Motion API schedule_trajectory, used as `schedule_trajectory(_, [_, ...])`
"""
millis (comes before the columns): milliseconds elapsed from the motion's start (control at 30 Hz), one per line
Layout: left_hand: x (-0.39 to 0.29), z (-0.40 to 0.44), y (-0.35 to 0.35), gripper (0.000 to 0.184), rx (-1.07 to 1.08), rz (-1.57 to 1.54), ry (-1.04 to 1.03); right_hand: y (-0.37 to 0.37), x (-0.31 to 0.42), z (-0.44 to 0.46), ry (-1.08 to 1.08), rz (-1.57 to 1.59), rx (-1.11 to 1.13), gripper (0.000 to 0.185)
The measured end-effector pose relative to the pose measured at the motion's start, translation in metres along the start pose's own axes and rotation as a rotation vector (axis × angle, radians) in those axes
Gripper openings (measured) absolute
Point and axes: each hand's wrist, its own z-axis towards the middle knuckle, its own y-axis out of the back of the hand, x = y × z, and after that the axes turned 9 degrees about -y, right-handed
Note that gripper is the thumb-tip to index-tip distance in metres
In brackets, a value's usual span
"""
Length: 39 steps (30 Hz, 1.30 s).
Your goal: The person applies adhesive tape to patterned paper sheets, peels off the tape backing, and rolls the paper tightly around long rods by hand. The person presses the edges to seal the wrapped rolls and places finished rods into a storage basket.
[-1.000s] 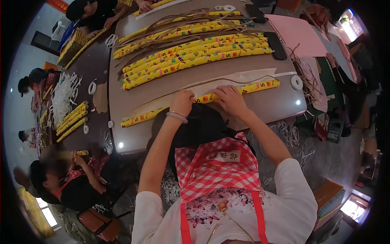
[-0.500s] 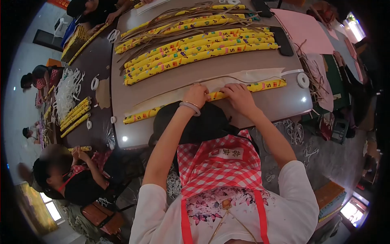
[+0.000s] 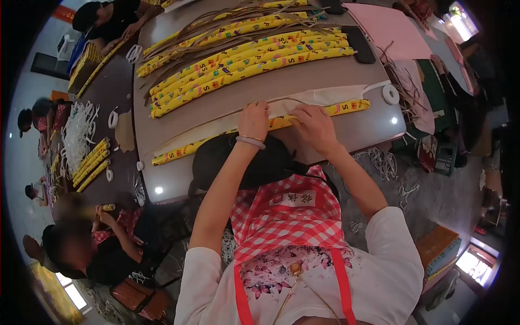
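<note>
A long yellow printed tube (image 3: 349, 106) lies across the table in front of me, its middle partly behind my hands. My right hand (image 3: 315, 125) rests over it with curled fingers pressed on its far side. Just left of that, my left hand (image 3: 254, 120) is closed at the thin brown strip (image 3: 203, 128), which runs along the tube's far side; the exact grip is hidden under the fingers. Beneath the strip lies a long pale sheet (image 3: 330, 96) with a white tape end at its right.
Several finished-looking yellow tubes (image 3: 249, 65) lie farther back among loose brown strips (image 3: 216, 31). A white tape roll (image 3: 390, 94) and dark phone-like object (image 3: 360, 45) sit at right. On the left table are white strips (image 3: 81, 130) and more tubes (image 3: 91, 162). Other people work at left.
My left hand has moved off the tube to the brown strip beyond it. My right hand stays on the tube. The whole view has shifted slightly.
</note>
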Motion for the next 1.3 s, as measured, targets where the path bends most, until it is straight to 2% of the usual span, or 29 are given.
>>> schedule_trajectory(33, [0.003, 0.001, -0.008, 0.013, -0.035, -0.001, -0.039, 0.008, -0.002, 0.003, -0.001, -0.007, -0.002, 0.02])
schedule_trajectory(100, [0.005, 0.004, -0.018, 0.013, -0.071, 0.0, -0.077, 0.023, -0.014, 0.011, -0.258, -0.018, -0.122, 0.013])
schedule_trajectory(133, [0.005, 0.006, -0.022, 0.013, -0.082, 0.003, -0.078, 0.023, -0.033, 0.015, -0.298, -0.053, -0.127, 0.014])
schedule_trajectory(200, [-0.001, 0.01, -0.023, 0.014, -0.092, 0.006, -0.084, 0.021, -0.059, 0.021, -0.306, -0.102, -0.112, 0.016])
schedule_trajectory(267, [-0.007, 0.014, -0.02, 0.017, 0.022, -0.044, 0.043, 0.021, -0.071, 0.025, -0.317, -0.151, -0.099, 0.018])
schedule_trajectory(333, [-0.01, 0.016, -0.021, 0.018, 0.011, -0.014, 0.039, 0.022, -0.072, 0.033, -0.33, -0.155, 0.081, 0.026])
schedule_trajectory(433, [-0.01, 0.019, -0.025, 0.02, 0.041, 0.042, 0.05, 0.017, -0.075, 0.04, -0.325, -0.268, 0.179, 0.027])
schedule_trajectory(533, [-0.01, 0.021, -0.027, 0.022, 0.087, 0.092, 0.031, 0.014, -0.079, 0.047, -0.383, -0.257, 0.222, 0.035])
schedule_trajectory(633, [-0.007, 0.023, -0.03, 0.022, 0.114, 0.118, 0.008, 0.003, -0.088, 0.049, -0.461, -0.333, 0.187, 0.037])
schedule_trajectory(733, [-0.006, 0.024, -0.032, 0.021, 0.151, 0.138, -0.003, 0.006, -0.087, 0.053, -0.486, -0.276, 0.172, 0.039])
schedule_trajectory(867, [-0.008, 0.025, -0.034, 0.018, 0.132, 0.218, -0.053, 0.014, -0.084, 0.062, -0.435, -0.285, 0.322, 0.033])
schedule_trajectory(933, [-0.012, 0.025, -0.03, 0.017, 0.141, 0.235, -0.065, 0.016, -0.082, 0.065, -0.39, -0.313, 0.429, 0.025])
schedule_trajectory(1000, [-0.012, 0.025, -0.03, 0.017, 0.149, 0.253, -0.078, 0.01, -0.088, 0.062, -0.385, -0.325, 0.402, 0.02])
schedule_trajectory(1067, [-0.009, 0.025, -0.031, 0.016, 0.145, 0.147, -0.038, 0.003, -0.098, 0.059, -0.38, -0.336, 0.374, 0.017])
schedule_trajectory(1167, [-0.004, 0.024, -0.033, 0.015, 0.118, 0.164, -0.096, 0.006, -0.109, 0.061, -0.446, -0.407, 0.321, 0.015])
schedule_trajectory(1233, [-0.002, 0.023, -0.034, 0.016, 0.135, 0.168, -0.1, 0.029, -0.104, 0.07, -0.665, -0.349, 0.561, 0.022])
schedule_trajectory(1267, [-0.001, 0.023, -0.034, 0.016, 0.151, 0.174, -0.103, 0.031, -0.111, 0.068, -0.667, -0.353, 0.557, 0.022])
schedule_trajectory(1300, [0.001, 0.023, -0.035, 0.016, 0.148, 0.172, -0.108, 0.031, -0.121, 0.064, -0.631, -0.369, 0.452, 0.02])
